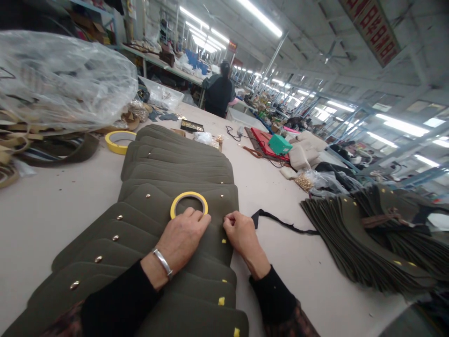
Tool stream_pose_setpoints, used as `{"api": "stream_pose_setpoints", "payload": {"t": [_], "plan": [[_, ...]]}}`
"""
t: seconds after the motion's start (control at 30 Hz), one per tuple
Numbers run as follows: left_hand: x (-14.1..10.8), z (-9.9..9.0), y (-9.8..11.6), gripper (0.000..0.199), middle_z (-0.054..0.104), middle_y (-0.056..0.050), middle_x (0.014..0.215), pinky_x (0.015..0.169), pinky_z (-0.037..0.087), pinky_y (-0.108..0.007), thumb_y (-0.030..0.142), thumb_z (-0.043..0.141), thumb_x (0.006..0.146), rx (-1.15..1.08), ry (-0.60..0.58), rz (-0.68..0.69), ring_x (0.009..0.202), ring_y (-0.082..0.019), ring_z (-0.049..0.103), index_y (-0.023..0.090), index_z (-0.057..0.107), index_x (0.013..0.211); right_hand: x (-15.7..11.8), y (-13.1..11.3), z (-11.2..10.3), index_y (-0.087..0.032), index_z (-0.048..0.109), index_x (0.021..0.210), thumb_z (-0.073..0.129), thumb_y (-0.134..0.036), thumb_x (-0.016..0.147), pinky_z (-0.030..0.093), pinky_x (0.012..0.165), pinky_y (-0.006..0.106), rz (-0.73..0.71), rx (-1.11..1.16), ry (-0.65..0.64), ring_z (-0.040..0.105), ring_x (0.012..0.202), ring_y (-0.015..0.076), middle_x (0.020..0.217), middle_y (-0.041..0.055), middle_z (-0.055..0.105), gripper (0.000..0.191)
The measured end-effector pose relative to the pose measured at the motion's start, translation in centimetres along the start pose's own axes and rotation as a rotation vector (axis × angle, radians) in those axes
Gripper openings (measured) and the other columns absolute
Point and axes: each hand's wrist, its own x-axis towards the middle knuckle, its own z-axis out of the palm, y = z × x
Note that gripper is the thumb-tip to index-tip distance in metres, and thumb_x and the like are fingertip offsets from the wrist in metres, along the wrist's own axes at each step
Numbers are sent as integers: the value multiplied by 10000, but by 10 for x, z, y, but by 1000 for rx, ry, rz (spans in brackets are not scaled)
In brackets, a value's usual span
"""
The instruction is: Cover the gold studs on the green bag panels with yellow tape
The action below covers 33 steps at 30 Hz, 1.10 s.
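Note:
Overlapping dark olive panels (140,243) lie in a long fanned row on the table before me. Metal snaps (98,259) dot their left side, and small yellow tape pieces (221,301) mark several right edges. My left hand (184,236) is closed around the near edge of a yellow tape roll (174,204), held just over the panels. At the panels' right edge, my right hand (241,230) is closed in a pinch; whatever sits between its fingertips is too small or hidden to make out.
A second yellow tape roll (120,142) lies at the far left of the row. Tied stacks of olive panels (354,234) rest on the right, near a black strip (284,223). Clear plastic bags (66,79) bulge at the left. A person (220,91) stands beyond the table.

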Motion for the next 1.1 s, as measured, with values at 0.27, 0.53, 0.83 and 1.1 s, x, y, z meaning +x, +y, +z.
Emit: {"api": "stream_pose_setpoints", "payload": {"t": [0.27,0.53,0.83,1.1], "plan": [[-1,-20,-5,308,638,-74,860,681,486,-331,-14,373,822,11,-107,30,825,-234,578,185,575,941,-19,1,-19,-178,695,677,561,-117,775,383,524,220,-2,213,-177,612,572,144,627,14,690,176],[-3,-37,-3,193,677,-38,853,702,505,-332,139,391,924,-170,-108,93,808,-216,642,210,570,915,-38,10,-47,-183,721,826,541,-157,835,406,498,202,7,527,-295,572,555,119,624,-17,655,182],[-5,-23,4,531,663,-35,1231,920,526,-316,151,457,934,-358,57,157,1086,-169,641,255,324,1438,-42,-18,-50,-192,664,1023,563,-132,858,526,703,279,-299,625,90,633,786,160,933,56,696,203],[-6,-18,10,441,684,-62,1173,846,541,-326,173,440,945,-327,86,159,1002,-193,673,206,367,1379,-37,-18,-37,-190,629,934,501,-95,885,514,727,298,-487,467,189,626,806,173,851,57,678,167]]}}
